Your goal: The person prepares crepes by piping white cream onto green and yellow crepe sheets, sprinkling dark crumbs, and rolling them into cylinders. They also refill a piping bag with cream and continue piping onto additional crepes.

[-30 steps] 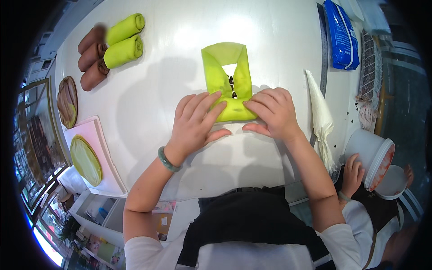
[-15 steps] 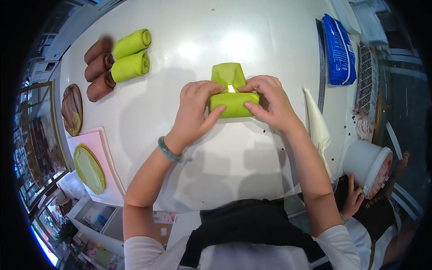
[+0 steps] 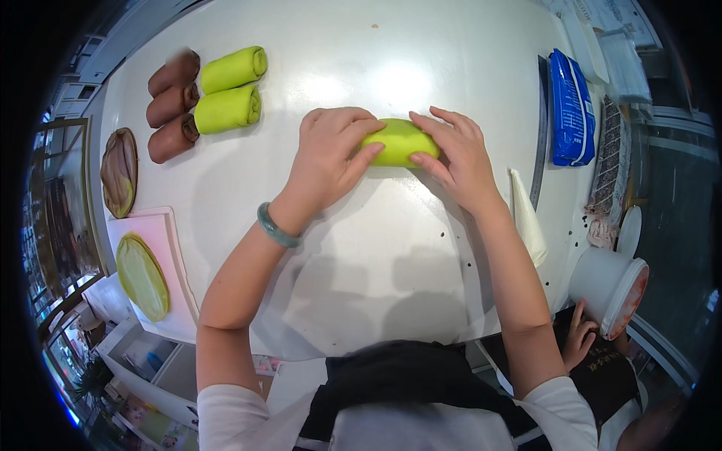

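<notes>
A bright green crepe roll (image 3: 402,146) lies on the white table, its flap now wrapped into a plump, smooth log. My left hand (image 3: 331,154), with a jade bangle on the wrist, grips the left end between thumb and fingers. At the other end my right hand (image 3: 460,159) holds it the same way, thumb at the near side and index finger on the far side. At the far left rest two finished green rolls (image 3: 227,110) and several brown rolls (image 3: 171,138), side by side.
At left are a brown stack of crepes (image 3: 120,173) and a green stack (image 3: 143,276) on a pink-white board (image 3: 174,255). To the right lie a cream-filled piping bag (image 3: 528,222), a dark ruler (image 3: 540,135) and a blue packet (image 3: 571,109). A co-worker's hand (image 3: 579,338) touches a white bucket (image 3: 602,282).
The green flap beyond the roll has been rolled up, and its white filling is out of sight. Both hands have moved a little away from me with the roll.
</notes>
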A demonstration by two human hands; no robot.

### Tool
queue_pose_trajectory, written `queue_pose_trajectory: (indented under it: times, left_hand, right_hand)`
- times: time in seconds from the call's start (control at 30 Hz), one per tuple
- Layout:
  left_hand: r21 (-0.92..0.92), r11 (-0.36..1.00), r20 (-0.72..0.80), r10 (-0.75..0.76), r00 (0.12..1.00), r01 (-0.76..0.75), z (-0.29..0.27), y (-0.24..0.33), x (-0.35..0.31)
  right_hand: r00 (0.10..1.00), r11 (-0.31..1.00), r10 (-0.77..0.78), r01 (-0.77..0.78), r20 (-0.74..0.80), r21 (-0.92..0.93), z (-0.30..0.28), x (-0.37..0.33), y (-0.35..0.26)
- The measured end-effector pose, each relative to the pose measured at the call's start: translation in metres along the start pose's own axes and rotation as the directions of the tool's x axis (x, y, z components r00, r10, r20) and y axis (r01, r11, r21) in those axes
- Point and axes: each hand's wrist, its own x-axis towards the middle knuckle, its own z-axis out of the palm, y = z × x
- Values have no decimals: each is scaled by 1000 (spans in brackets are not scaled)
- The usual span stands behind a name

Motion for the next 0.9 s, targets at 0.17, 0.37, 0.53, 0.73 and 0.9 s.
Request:
queue_pose_trajectory:
  times: [0.17,0.37,0.53,0.73,0.9]
  left_hand:
    - [101,992,123,67,990,-80,1,-12,12]
    - [89,994,176,45,983,-61,4,-37,41]
    - [251,966,56,52,997,-65,-64,-49,76]
    - [662,716,24,275,961,-221,-204,-123,126]
    - [755,616,239,65,969,-227,-207,-191,122]
  right_hand:
    - [998,988,-68,67,1,137,5,6,17]
    - [993,999,-39,41,109,-15,0,39,22]
    - [990,985,33,-55,135,162,-2,115,-8]
    - [907,918,-333,374,-257,133,72,262,-71]
    - [929,916,-367,369,-40,160,130,308,-71]
